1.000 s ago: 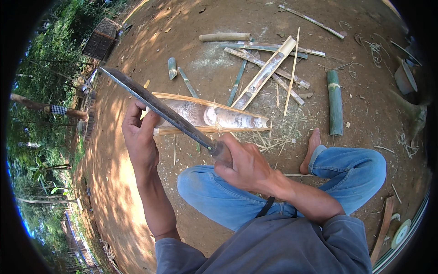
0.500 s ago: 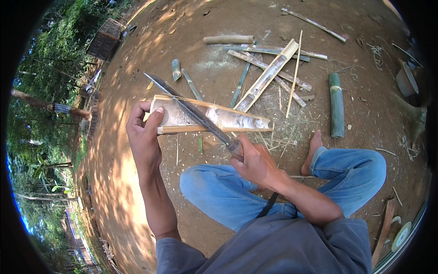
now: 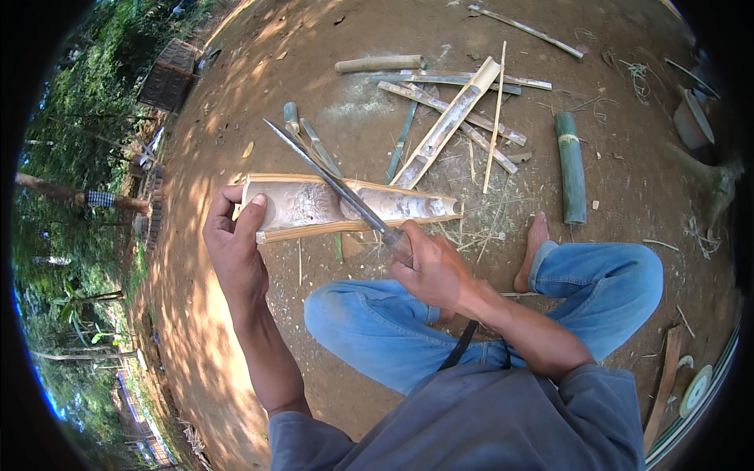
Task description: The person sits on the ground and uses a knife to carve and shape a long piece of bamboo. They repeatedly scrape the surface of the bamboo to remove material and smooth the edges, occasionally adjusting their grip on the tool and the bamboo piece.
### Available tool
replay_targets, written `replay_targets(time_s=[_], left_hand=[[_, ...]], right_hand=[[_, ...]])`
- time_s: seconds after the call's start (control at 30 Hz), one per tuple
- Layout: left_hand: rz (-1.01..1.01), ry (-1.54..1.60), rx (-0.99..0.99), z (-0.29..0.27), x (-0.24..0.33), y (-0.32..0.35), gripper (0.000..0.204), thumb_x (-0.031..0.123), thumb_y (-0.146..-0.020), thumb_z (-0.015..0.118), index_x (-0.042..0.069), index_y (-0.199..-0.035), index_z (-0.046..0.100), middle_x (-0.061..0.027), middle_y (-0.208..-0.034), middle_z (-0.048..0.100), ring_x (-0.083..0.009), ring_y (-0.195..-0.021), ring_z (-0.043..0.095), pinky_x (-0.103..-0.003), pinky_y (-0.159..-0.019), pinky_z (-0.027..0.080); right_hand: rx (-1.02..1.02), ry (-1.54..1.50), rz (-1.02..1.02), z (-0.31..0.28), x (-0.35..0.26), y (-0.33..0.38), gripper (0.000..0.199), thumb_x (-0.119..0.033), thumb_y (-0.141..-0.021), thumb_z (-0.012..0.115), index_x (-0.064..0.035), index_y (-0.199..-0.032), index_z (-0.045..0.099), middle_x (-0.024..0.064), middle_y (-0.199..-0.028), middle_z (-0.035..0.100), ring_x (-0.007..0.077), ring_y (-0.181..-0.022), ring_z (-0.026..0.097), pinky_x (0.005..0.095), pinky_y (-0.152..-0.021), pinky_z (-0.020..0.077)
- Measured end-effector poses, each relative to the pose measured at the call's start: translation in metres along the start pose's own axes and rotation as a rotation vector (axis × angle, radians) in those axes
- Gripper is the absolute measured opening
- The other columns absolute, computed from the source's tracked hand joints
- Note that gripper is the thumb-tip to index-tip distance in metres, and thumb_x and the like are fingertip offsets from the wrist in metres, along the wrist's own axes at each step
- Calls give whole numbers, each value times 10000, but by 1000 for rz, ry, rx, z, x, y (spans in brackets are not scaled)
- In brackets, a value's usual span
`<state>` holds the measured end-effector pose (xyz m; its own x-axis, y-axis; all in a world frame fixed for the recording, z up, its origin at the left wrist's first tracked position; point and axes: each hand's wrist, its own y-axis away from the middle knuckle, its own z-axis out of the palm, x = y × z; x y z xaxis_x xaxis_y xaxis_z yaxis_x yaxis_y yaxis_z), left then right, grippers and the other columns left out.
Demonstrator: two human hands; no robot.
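Observation:
A split half of a bamboo stem (image 3: 294,206), hollow side up with a whitish, patchy inner wall, is gripped at its wide left end by my left hand (image 3: 239,235). The thumb presses inside the hollow and the fingers wrap behind the end. My right hand (image 3: 430,265) closes round the handle of a long-bladed machete (image 3: 347,194). Its blade slants up and left across the middle of the bamboo half, the tip past the far edge. Whether the blade touches the bamboo I cannot tell.
Beyond my hands lie another bamboo half (image 3: 448,125), a thin bamboo strip (image 3: 495,118) and several crossed pieces. A green bamboo section (image 3: 571,169) lies to the right, near my bare foot (image 3: 533,251). A grey bucket (image 3: 694,122) stands far right. Shavings (image 3: 491,224) litter the dirt.
The machete's tip has shifted slightly right relative to the bamboo half, and its blade shows more of its face. The bamboo half has tipped slightly, showing more of its hollow. Both grips stay.

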<state>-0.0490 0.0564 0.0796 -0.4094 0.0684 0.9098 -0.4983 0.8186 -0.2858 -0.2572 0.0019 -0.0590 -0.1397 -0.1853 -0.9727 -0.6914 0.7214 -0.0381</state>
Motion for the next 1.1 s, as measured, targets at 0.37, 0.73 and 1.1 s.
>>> replay_targets(time_s=[0.37,0.73,1.1], left_hand=[[2,40,81,-6,-10,12,83,53,-874,620,11,-925,570,-34,-824,608,-64,-719,564,-224,-672,446],[1,-15,88,-7,-3,28,118,69,-866,630,16,-944,559,-41,-834,604,-67,-732,556,-216,-677,444],[5,-34,111,-17,-5,47,120,92,-888,587,2,-952,539,-70,-867,579,-107,-799,547,-264,-756,442]], right_hand=[[-108,24,83,7,13,9,323,-97,-789,605,18,-1063,479,212,-728,606,335,-637,642,441,-606,477],[-148,35,50,22,6,9,389,-118,-783,645,-6,-1119,486,180,-720,600,430,-835,626,556,-1024,386],[-115,-26,193,28,37,9,440,-109,-779,627,26,-1173,485,213,-725,641,428,-765,649,488,-1099,324]])
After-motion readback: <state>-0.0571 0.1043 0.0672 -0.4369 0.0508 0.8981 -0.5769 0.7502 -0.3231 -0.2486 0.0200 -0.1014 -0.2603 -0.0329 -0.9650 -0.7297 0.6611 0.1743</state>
